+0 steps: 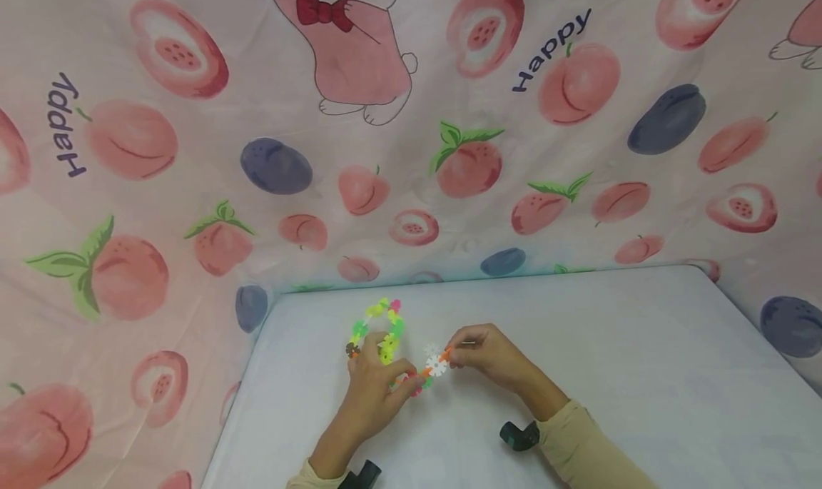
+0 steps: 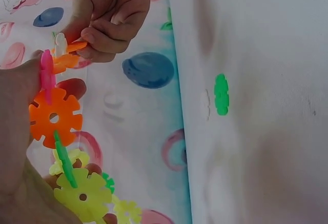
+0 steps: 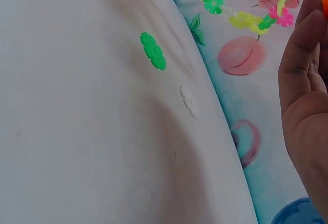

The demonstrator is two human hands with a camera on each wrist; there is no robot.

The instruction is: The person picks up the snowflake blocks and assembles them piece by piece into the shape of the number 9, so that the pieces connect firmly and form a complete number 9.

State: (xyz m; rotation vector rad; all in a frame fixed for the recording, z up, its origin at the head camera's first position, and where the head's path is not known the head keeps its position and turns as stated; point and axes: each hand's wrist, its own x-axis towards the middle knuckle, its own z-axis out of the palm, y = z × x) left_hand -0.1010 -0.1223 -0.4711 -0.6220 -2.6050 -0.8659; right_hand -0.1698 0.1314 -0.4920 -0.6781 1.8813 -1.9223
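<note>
A chain of interlocking plastic snowflake discs (image 1: 388, 348), in yellow, green, pink, orange, white and brown, hangs in a loop from my left hand (image 1: 375, 389). My left thumb and fingers pinch it near a pink disc (image 2: 47, 75). Beside that, an orange disc (image 2: 55, 117) is slotted to a green disc (image 2: 64, 160) and a yellow disc (image 2: 83, 196). My right hand (image 1: 494, 357) pinches an orange disc (image 1: 447, 353) at the chain's right end, close by a white disc (image 1: 437, 365). Part of the loop is hidden behind my left hand.
A loose green disc (image 3: 153, 51) and a white disc (image 3: 188, 102) lie on the white tabletop (image 1: 616, 360). Behind the table hangs a fruit-print cloth (image 1: 411, 168). Dark wrist mounts (image 1: 519, 436) sit by both sleeves.
</note>
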